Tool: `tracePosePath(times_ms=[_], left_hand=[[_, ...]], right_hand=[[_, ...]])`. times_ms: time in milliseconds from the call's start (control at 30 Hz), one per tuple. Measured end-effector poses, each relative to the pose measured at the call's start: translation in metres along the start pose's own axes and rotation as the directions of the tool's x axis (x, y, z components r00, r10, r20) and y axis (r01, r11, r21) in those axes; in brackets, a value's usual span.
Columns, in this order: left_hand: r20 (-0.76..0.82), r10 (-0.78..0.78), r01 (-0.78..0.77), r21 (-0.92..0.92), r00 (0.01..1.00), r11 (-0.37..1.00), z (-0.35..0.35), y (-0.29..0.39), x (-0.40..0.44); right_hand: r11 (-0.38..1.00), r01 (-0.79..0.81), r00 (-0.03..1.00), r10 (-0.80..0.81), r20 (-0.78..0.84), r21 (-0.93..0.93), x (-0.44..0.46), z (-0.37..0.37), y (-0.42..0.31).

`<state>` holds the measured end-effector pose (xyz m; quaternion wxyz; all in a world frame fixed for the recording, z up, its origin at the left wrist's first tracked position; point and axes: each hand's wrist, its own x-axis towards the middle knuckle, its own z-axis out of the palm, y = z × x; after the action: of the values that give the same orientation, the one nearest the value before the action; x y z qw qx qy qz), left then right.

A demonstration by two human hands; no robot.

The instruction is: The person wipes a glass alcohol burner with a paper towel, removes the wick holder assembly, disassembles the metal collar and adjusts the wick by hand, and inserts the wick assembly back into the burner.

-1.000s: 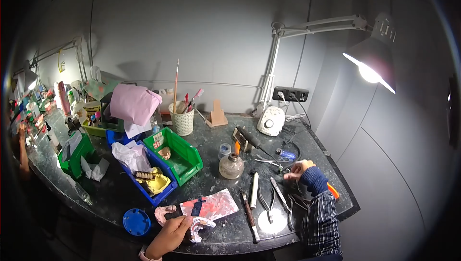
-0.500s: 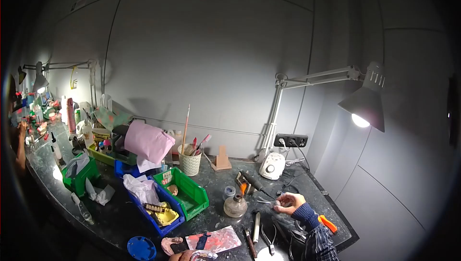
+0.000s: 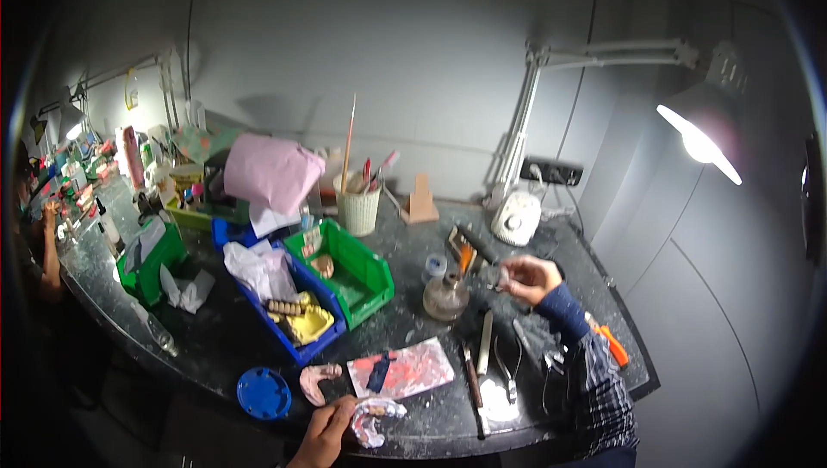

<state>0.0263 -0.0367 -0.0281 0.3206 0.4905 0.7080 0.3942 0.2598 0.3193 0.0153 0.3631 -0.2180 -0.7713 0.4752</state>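
Note:
My left hand (image 3: 327, 433) at the front edge grips a horseshoe-shaped dental mould (image 3: 376, 419), whitish with some pink, between thumb and fingers. A second, pinkish dental arch (image 3: 318, 383) lies just beyond it, beside a wax-smeared pink and white slab (image 3: 403, 368) carrying a dark strip. Over on the right, my right hand (image 3: 531, 280) pinches a small, greyish, translucent cap-like piece (image 3: 494, 277); its exact kind is unclear. Left of that hand stands a round glass spirit burner (image 3: 445, 299). Several slim tools, among them a wax knife (image 3: 473, 382) and pliers (image 3: 513, 371), lie below it.
A blue bin (image 3: 320, 349) with a yellow dental model and a green bin (image 3: 370, 300) stand mid-bench. Behind are a cup of brushes (image 3: 358, 212) and a white control box (image 3: 517, 219). A lamp (image 3: 702, 136) overhangs the right. Another person's arm (image 3: 50, 252) shows far left.
My view has tilted downward, bringing more of the left hand and its mould into sight. The right hand still holds the small piece, nearer the burner.

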Motion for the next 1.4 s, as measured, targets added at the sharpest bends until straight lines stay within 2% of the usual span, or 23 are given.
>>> tracePosePath(times_ms=[33, 167, 267, 400, 567, 667, 767, 867, 900, 933, 1000, 1033, 1100, 1200, 1267, 1333, 1400], left_hand=[[-0.065, 0.025, -0.056, -0.529, 0.998, 0.847, 0.015, -0.025, 0.011], [-0.053, -0.046, 0.006, -0.585, 0.998, 0.811, 0.015, -0.019, 0.008], [-0.039, 0.015, -0.033, -0.54, 0.999, 0.841, 0.012, -0.016, 0.009], [-0.058, -0.034, -0.003, -0.549, 0.998, 0.836, 0.014, -0.024, 0.009], [-0.07, -0.055, 0.008, -0.55, 0.996, 0.835, 0.013, -0.024, 0.006], [0.018, -0.039, 0.043, -0.352, 0.999, 0.935, 0.002, -0.014, 0.003], [-0.078, 0.076, -0.098, -0.329, 0.994, 0.939, 0.007, -0.011, 0.008], [0.057, 0.029, -0.002, -0.412, 0.998, 0.911, 0.007, 0.003, 0.015], [0.016, 0.042, -0.03, -0.454, 0.999, 0.89, 0.01, 0.006, 0.017], [0.037, 0.043, -0.024, -0.418, 0.998, 0.908, 0.009, 0.008, 0.02], [0.081, 0.049, -0.019, -0.34, 0.995, 0.94, 0.006, 0.014, 0.027], [0.05, 0.112, -0.094, -0.276, 0.992, 0.957, 0.005, 0.02, 0.03], [0.058, 0.153, -0.141, -0.173, 0.987, 0.975, 0.004, 0.028, 0.036], [0.02, 0.248, -0.247, -0.047, 0.968, 0.968, 0.007, 0.028, 0.041], [0.037, 0.135, -0.137, 0.059, 0.99, 0.989, 0.003, 0.042, 0.041], [0.002, 0.157, -0.157, 0.105, 0.988, 0.982, 0.004, 0.043, 0.041], [-0.01, 0.196, -0.191, 0.168, 0.981, 0.967, 0.002, 0.047, 0.042]], right_hand=[[0.995, -0.024, 0.999, 0.021, -0.03, -0.095, 0.003, 0.003, -0.009], [0.989, -0.12, 0.992, 0.118, -0.035, -0.081, 0.013, 0.013, -0.028], [0.987, -0.079, 0.997, 0.08, -0.001, -0.141, 0.021, 0.018, -0.02], [0.99, -0.057, 0.994, 0.068, 0.081, -0.126, 0.03, 0.026, -0.014], [0.95, 0.08, 0.991, -0.041, 0.131, -0.302, 0.036, 0.038, -0.016], [0.897, 0.163, 0.98, -0.1, 0.172, -0.41, 0.043, 0.044, -0.018], [0.841, 0.231, 0.968, -0.147, 0.206, -0.49, 0.047, 0.049, -0.022], [0.795, 0.266, 0.958, -0.155, 0.241, -0.545, 0.049, 0.05, -0.026], [0.782, 0.272, 0.955, -0.15, 0.254, -0.561, 0.049, 0.051, -0.028], [0.767, 0.279, 0.953, -0.145, 0.267, -0.578, 0.049, 0.051, -0.029], [0.772, 0.301, 0.949, -0.184, 0.255, -0.56, 0.048, 0.053, -0.028], [0.784, 0.3, 0.951, -0.199, 0.238, -0.544, 0.047, 0.055, -0.028], [0.801, 0.288, 0.956, -0.205, 0.211, -0.524, 0.045, 0.055, -0.025], [0.894, 0.276, 0.961, -0.262, 0.088, -0.354, 0.045, 0.047, -0.02], [0.914, 0.188, 0.982, -0.185, 0.044, -0.361, 0.042, 0.038, -0.029], [0.801, 0.071, 0.998, -0.059, 0.039, -0.595, 0.035, 0.026, -0.04], [0.68, -0.017, 0.99, 0.111, 0.081, -0.733, 0.028, 0.013, -0.033]])
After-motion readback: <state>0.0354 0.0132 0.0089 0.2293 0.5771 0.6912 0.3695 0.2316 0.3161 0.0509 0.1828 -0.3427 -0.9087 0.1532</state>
